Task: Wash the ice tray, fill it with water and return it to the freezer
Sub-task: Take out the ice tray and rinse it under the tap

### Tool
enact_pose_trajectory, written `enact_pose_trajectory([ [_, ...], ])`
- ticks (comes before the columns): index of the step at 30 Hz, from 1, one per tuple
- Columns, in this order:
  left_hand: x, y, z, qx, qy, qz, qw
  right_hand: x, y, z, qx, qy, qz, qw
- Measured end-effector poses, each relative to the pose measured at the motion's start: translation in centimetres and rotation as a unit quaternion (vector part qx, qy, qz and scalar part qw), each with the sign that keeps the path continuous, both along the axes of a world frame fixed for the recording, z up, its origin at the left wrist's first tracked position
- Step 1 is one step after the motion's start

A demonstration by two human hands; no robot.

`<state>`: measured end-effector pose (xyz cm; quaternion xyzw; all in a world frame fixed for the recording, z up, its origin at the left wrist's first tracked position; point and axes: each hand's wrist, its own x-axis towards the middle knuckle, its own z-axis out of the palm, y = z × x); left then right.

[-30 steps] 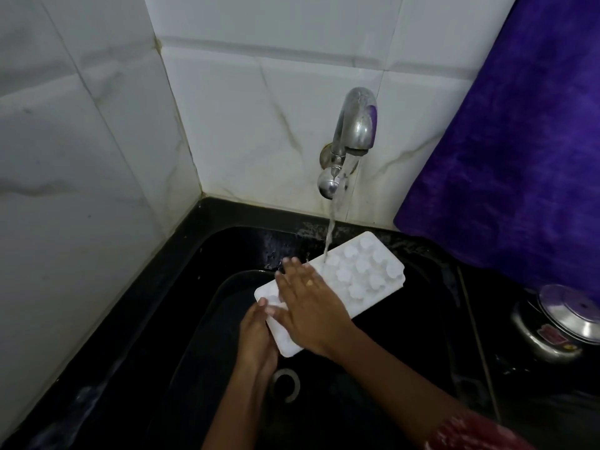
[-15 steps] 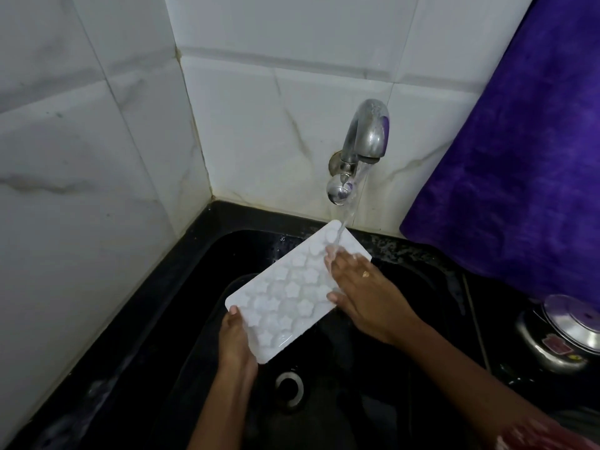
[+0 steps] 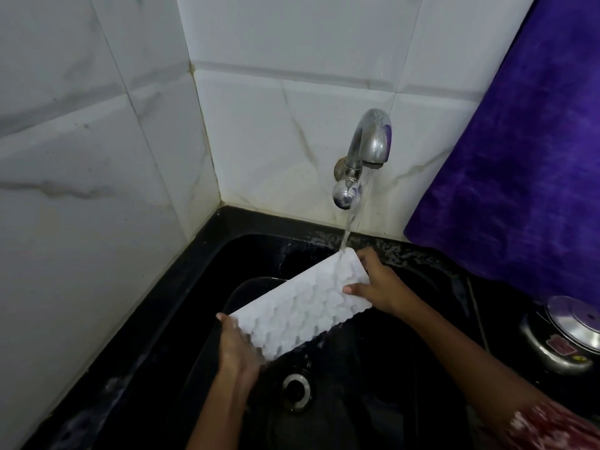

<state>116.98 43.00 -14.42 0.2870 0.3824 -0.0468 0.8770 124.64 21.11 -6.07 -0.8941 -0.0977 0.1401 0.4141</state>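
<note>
A corner of white, grey-veined wall tiles point(image 3: 123, 177) backs a black sink point(image 3: 181, 287), with a purple cloth point(image 3: 526, 151) hanging at the right.

The left hand point(image 3: 237, 349) is closed on the near left end of the tray point(image 3: 302, 306), thumb on the upper edge and fingers hidden below. The right hand point(image 3: 378, 284) is closed on the far right end, thumb lying across the cell face, fingers wrapped round the edge. Between them the tray hangs over the basin, above the drain point(image 3: 296, 388), sloped with its far right end higher and directly under the stream from the tap point(image 3: 367, 147).

This looks like the rinsing step. To do it well, the slope should be kept so water runs down through every row and off the low end, and the tray slid along under the stream so no cells are missed; it should be levelled only when filling begins. Wet plastic is likely slippery, so both grips should stay firm at the ends.

The tray is white, rectangular with rounded corners, its face pocked with small moulded cells. The tap is dull chrome, curved, with a ball-shaped handle. At the far right a steel pot point(image 3: 565, 339) with a shiny lid sits on the dark counter.
</note>
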Motion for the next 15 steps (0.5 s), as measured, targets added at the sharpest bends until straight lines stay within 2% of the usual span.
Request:
enact_pose_trajectory([
  [4,0.0,0.2,0.6,0.003,-0.006,-0.016,1.0,-0.5,0.5,-0.9,-0.015,-0.06,0.005,0.998],
  [7,-0.2,0.8,0.3,0.058,0.031,-0.047,0.997,-1.0,0.5,-1.4,0.012,-0.096,-0.016,0.995],
  [11,-0.9,1.4,0.1,0.07,0.043,-0.067,0.994,-1.2,0.2,-2.1,0.022,-0.1,-0.02,0.995],
  [15,-1.2,1.8,0.5,0.076,0.016,-0.011,0.997,-1.7,-0.8,-2.6,-0.013,-0.075,0.015,0.997],
])
